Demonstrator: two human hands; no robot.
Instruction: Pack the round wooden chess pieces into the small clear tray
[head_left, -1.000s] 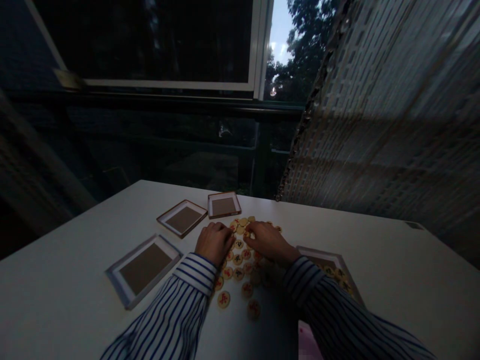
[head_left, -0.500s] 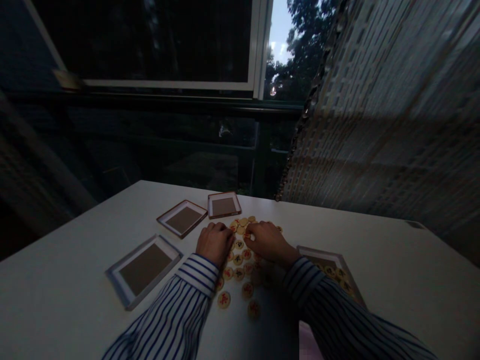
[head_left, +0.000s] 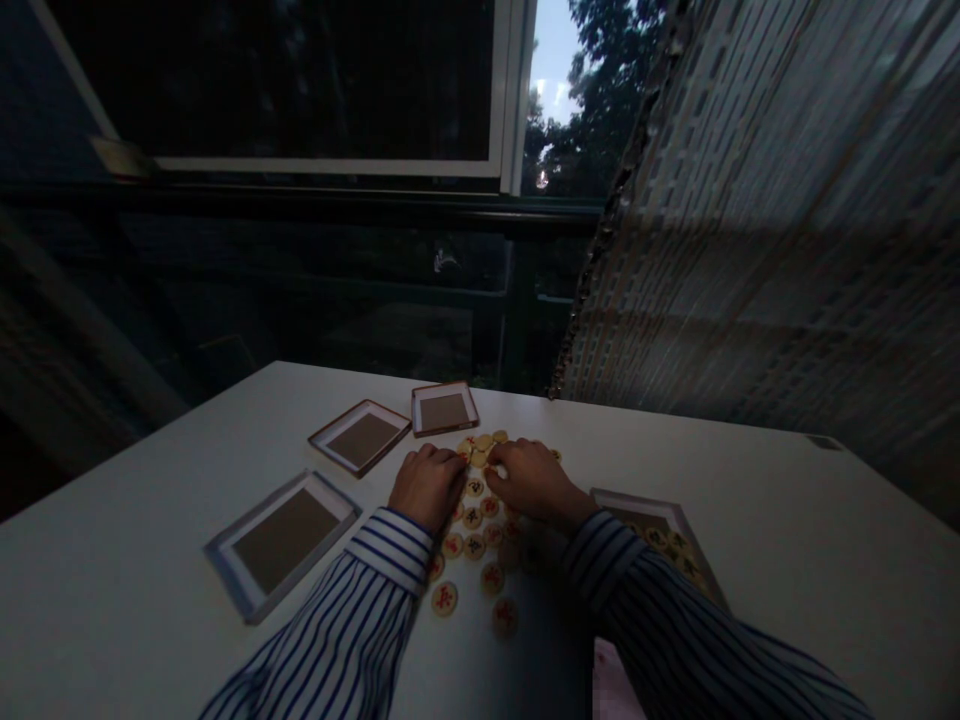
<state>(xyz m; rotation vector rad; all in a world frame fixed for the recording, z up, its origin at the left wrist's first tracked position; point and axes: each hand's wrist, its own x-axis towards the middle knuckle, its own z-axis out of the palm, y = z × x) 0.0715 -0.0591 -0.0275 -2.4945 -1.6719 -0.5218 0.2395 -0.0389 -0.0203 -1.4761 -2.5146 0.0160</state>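
Round wooden Chinese chess pieces (head_left: 474, 546) with red or black characters lie spread on the white table, between and in front of my hands. My left hand (head_left: 427, 487) has its fingers curled, its fingertips on a red-marked piece at the left of the far cluster. Opposite it, my right hand (head_left: 534, 480) pinches a piece, mostly hidden by thumb and fingers. Between the hands sit several blank-side-up pieces (head_left: 480, 457). Closer to me are red-marked pieces (head_left: 444, 599), some in the shadow of my right arm.
A shallow grey box (head_left: 281, 545) lies left of my arm. Two brown-rimmed shallow boxes (head_left: 360, 437) stand farther back. Right of my right wrist, another open box (head_left: 679, 520) holds several pieces, partly behind my sleeve. A bead curtain (head_left: 720, 250) hangs beyond the table's far right edge.
Both hands stay nearly in place over the far cluster, with only small finger movement. The whole view has shifted slightly.
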